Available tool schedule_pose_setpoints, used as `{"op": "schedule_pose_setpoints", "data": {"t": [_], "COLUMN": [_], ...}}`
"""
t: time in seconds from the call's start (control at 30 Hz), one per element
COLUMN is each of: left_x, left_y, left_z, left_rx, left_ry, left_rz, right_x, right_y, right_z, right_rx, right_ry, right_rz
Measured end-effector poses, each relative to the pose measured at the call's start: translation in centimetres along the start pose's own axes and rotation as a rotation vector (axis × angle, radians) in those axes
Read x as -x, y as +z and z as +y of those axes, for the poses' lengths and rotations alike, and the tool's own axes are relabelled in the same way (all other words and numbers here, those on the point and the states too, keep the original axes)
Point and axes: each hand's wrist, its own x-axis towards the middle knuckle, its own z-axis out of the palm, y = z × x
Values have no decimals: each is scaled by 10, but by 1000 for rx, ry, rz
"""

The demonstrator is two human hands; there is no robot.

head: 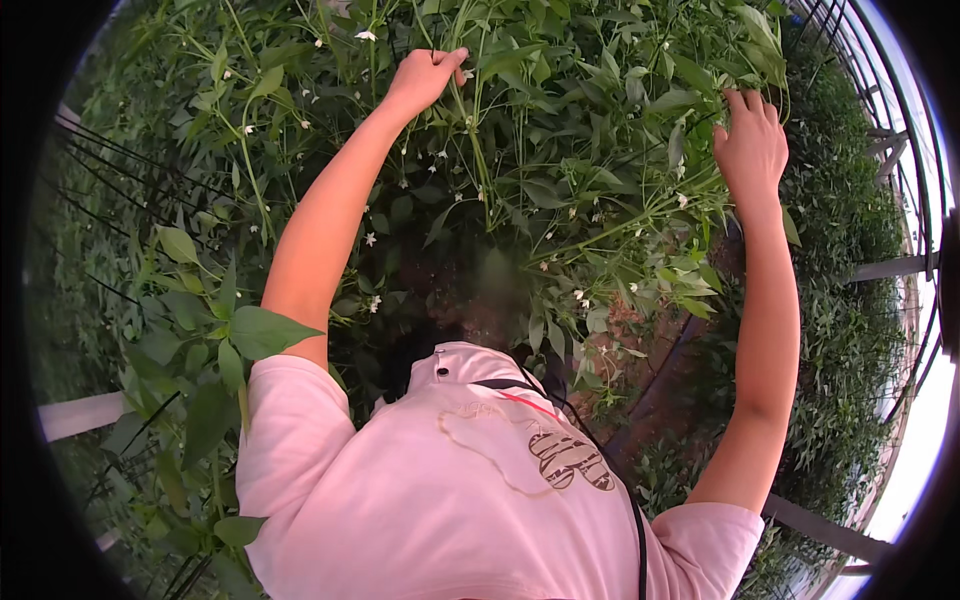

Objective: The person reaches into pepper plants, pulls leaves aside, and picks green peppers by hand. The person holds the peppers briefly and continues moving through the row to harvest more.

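Observation:
Dense pepper plants (555, 142) with white flowers fill the space before me. My left hand (426, 79) is up at the top middle, thumb and fingers pinched together on a thin green stem (474, 142) that runs down below it. At the upper right my right hand (754, 146) reaches into the foliage, back of the hand up and thumb held apart. Its fingertips meet broad leaves (761, 56) and are partly hidden there. Green branches (637, 217) slant up towards that wrist from the lower middle.
Black lines (135, 157) cross the plants at left. A leafy pepper shoot (225, 330) overlaps my left upper arm. Brown soil and a dark hose (667, 356) show at lower right. Beyond stand another plant row (840, 315), grey bars (832, 529) and a curved greenhouse frame (911, 112).

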Motion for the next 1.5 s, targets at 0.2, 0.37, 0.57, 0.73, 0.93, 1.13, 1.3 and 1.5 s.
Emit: {"op": "schedule_pose_setpoints", "data": {"t": [0.2, 0.37, 0.57, 0.73, 0.93, 1.13, 1.3, 1.5], "left_x": [11, 39, 57, 58, 55, 35, 42, 42], "left_y": [10, 15, 33, 41, 34, 23, 34, 37], "left_z": [18, 63, 81, 88, 93, 69, 84, 93], "left_rx": [91, 0, -69, -117, -42, 98, 56, 27], "left_ry": [202, 178, 392, 314, 404, 332, 480, 489], "left_rz": [-207, -257, -142, -162, -327, -485, -446, -461], "right_x": [2, -27, -92, -135, -147, -150, -167, -181], "right_y": [-26, -93, -45, -10, -20, -43, -36, -39], "right_z": [-15, -103, -141, -104, -97, -109, -128, -145], "right_rx": [-247, -998, -1184, -1118, -1404, -1315, -1225, -1176], "right_ry": [62, -87, 429, 703, 385, 153, 101, 31], "right_rz": [108, 63, 207, 5, -272, -290, -425, -572]}}
